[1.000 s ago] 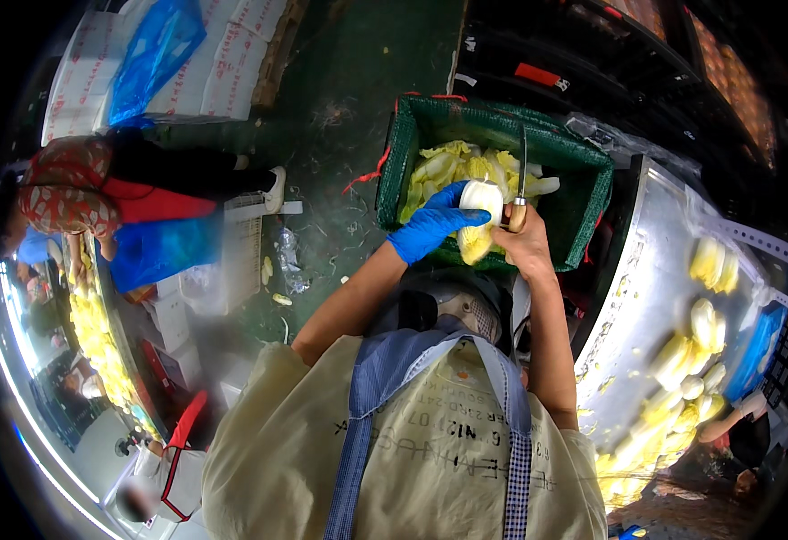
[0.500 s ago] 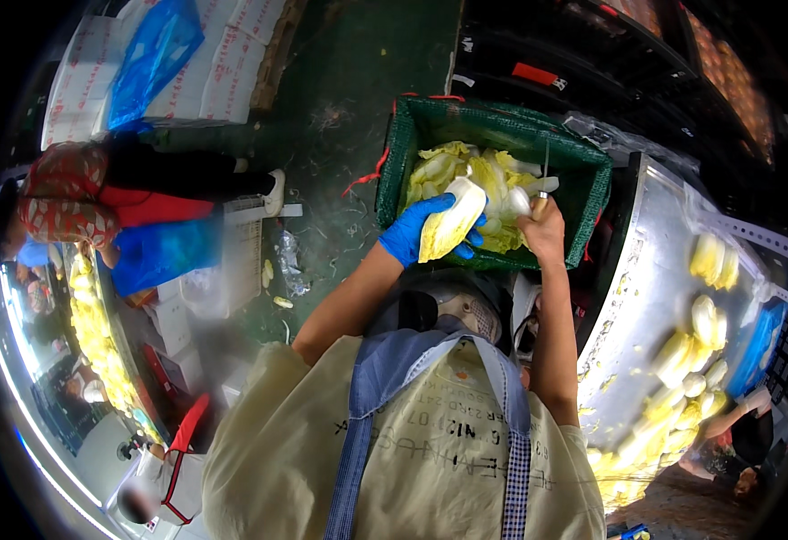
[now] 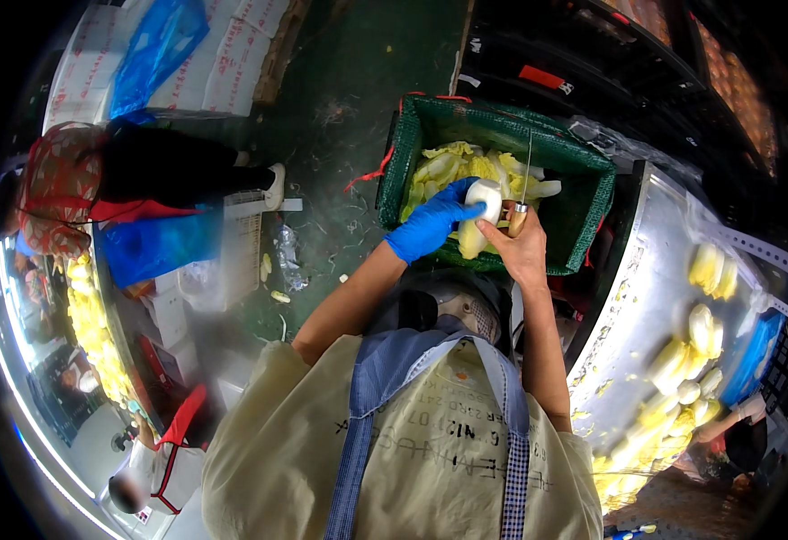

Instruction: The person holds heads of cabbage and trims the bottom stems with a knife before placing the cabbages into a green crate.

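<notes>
My left hand (image 3: 432,222), in a blue glove, is closed around a pale napa cabbage (image 3: 486,200), its white base end turned up. My bare right hand (image 3: 523,250) grips a knife (image 3: 518,220) by its wooden handle, and the thin blade points away from me. The fingers of that hand are right against the cabbage's near right side; whether they touch it I cannot tell. Both hands are over the near side of a green woven bin (image 3: 603,202). Loose yellow-green cabbage leaves (image 3: 448,166) lie inside it.
On my right stands a metal table (image 3: 632,310) with several cabbages (image 3: 673,360) on it. Dark crates (image 3: 538,54) are stacked beyond the bin. A co-worker (image 3: 61,189) stands at far left near white boxes (image 3: 241,67). Scraps (image 3: 279,296) litter the green floor.
My left hand has turned the cabbage so its white base faces up. My right hand has come left and nearer to it, lifting the knife out from among the leaves.
</notes>
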The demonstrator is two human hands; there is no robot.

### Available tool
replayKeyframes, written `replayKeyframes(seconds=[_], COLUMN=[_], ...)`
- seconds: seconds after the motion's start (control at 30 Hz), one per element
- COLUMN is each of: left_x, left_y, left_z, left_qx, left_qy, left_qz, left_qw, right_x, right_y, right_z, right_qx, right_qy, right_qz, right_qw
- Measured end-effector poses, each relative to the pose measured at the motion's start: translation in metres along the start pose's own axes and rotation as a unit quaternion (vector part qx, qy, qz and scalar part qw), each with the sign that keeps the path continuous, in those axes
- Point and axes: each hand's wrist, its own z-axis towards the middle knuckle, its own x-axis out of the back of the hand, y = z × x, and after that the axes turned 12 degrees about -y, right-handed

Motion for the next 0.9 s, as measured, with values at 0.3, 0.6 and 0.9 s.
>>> replayKeyframes(seconds=[0.3, 0.6, 0.9], left_x=[-0.009, 0.003, 0.018], left_y=[0.010, 0.006, 0.013], left_z=[-0.011, -0.015, -0.027], left_qx=[0.032, 0.124, 0.096], left_qy=[-0.014, -0.095, -0.210], left_qz=[0.033, -0.157, -0.263], left_qw=[0.999, 0.975, 0.937], right_x=[-0.005, 0.018, 0.024], right_y=[0.012, 0.030, 0.079], right_z=[0.002, 0.001, 0.015], right_qx=[-0.024, -0.004, 0.038], right_qy=[-0.030, -0.101, 0.015], right_qz=[0.083, 0.182, 0.028], right_qw=[0.996, 0.978, 0.999])
